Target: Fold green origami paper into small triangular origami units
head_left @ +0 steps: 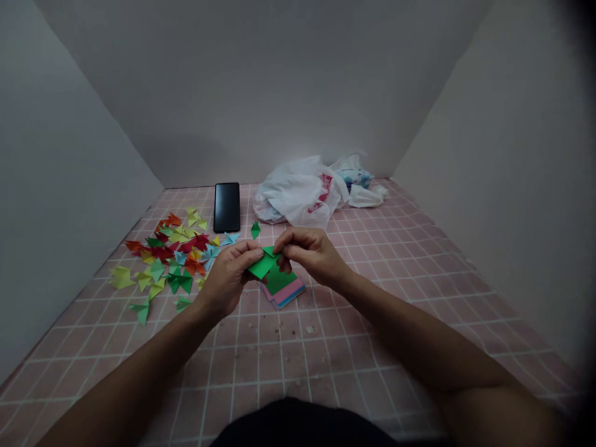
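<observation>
Between my two hands is a green sheet of folded paper point(262, 266), held in the air. My left hand point(231, 273) grips its left side, thumb on top. The fingers of my right hand point(305, 251) pinch the upper right corner, where a small flap is folded over. Just below the hands lies a stack of coloured paper point(291, 290), green on top with pink and blue edges showing. To the left spreads a pile of small folded paper figures point(179, 280) in red, orange, yellow, green and light blue. One dark green folded piece point(256, 230) lies apart, beyond my hands.
A black phone point(226, 207) lies behind the paper figures. At the back, a crumpled white plastic bag point(302, 192) with red print sits beside a blue-and-white package point(354, 172) and white tissue point(367, 196). Pale walls enclose the pink checked surface point(400, 261) on three sides.
</observation>
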The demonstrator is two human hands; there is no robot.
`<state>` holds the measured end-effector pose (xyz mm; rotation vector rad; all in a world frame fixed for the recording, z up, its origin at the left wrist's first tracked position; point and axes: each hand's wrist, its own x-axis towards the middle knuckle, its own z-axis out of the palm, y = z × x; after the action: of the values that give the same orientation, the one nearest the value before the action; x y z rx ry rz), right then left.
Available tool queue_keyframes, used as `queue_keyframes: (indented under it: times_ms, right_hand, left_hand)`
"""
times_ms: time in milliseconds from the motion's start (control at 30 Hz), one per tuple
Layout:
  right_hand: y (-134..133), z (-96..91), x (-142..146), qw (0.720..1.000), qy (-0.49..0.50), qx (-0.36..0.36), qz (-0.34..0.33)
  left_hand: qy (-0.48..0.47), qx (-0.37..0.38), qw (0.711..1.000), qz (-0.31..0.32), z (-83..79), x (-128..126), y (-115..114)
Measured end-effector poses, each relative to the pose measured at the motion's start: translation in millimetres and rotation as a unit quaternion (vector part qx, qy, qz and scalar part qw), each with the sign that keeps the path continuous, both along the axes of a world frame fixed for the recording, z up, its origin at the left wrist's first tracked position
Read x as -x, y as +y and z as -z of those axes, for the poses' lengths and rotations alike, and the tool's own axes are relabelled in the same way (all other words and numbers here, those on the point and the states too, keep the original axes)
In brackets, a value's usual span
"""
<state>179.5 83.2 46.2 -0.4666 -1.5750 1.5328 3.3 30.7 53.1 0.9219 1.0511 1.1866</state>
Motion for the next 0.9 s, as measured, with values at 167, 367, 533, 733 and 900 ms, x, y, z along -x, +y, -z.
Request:
queue_keyframes:
  times_ms: [167,367,533,733,900]
  right_hand:
    - [-0.1,1.8,0.8,1.000,0.000,0.006,0.008]
    - [0.4,2.7,1.7,1.000,0.002,0.011,-0.001]
    - [1.7,5.5,3.7,0.999,0.036,0.039,-0.002]
    - [2.7,9.7,4.5,0.998,0.039,0.048,-0.007]
    - [3.2,10.2,4.1,0.998,0.040,0.051,-0.017]
  left_hand:
    - [0.031,-0.020,0.999,-0.008,-0.6,0.5,-0.6]
    - [0.055,-0.025,0.997,0.037,1.6,0.8,-0.2]
    - [0.041,-0.045,0.998,0.034,4.9,0.8,0.5]
    - [0.033,-0.060,0.997,0.025,2.4,-0.7,-0.4]
    - [0.023,-0.046,0.998,0.024,1.7,-1.6,0.5]
